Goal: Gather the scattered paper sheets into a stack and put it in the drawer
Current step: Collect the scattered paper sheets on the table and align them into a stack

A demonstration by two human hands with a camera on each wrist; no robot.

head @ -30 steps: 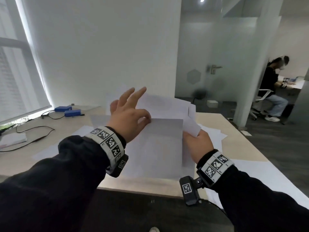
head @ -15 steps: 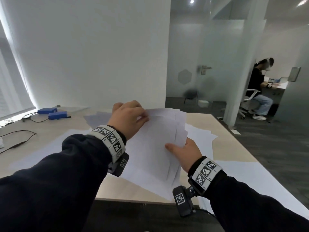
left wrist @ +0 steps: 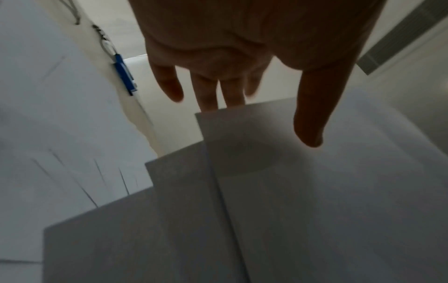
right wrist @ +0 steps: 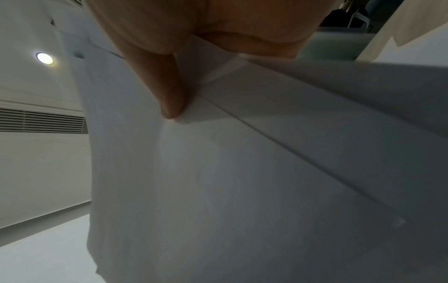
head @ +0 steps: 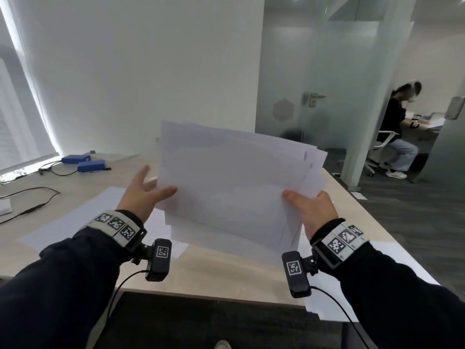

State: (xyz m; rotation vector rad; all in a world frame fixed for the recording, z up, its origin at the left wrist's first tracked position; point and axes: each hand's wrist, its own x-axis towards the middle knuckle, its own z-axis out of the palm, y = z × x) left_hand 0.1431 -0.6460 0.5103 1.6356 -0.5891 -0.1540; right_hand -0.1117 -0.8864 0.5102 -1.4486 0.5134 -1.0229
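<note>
Office desk (head: 219, 278) below: the uneven paper stack (head: 231, 187) hangs mid-frame, pinched at its right edge by the right hand (head: 312, 210); the left hand (head: 143, 195), fingers spread, holds nothing. Best to tap edges square before seeking the unseen drawer; loose sheets (head: 75, 217) remain lower left.

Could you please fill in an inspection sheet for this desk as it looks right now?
Surface: light wood desk, several loose sheets lying on it.
Job's things: paper stack held raised above the desk, its edges uneven; no drawer in view.
Clutter: two blue boxes at the far left.
Grippers: right hand pinches the stack's right edge, thumb on the front; left hand open, fingers spread at the stack's left edge.
Cables: black cable across the desk's left side; cords at the blue boxes.
Surroundings: white wall, glass partition, seated person beyond it.
</note>
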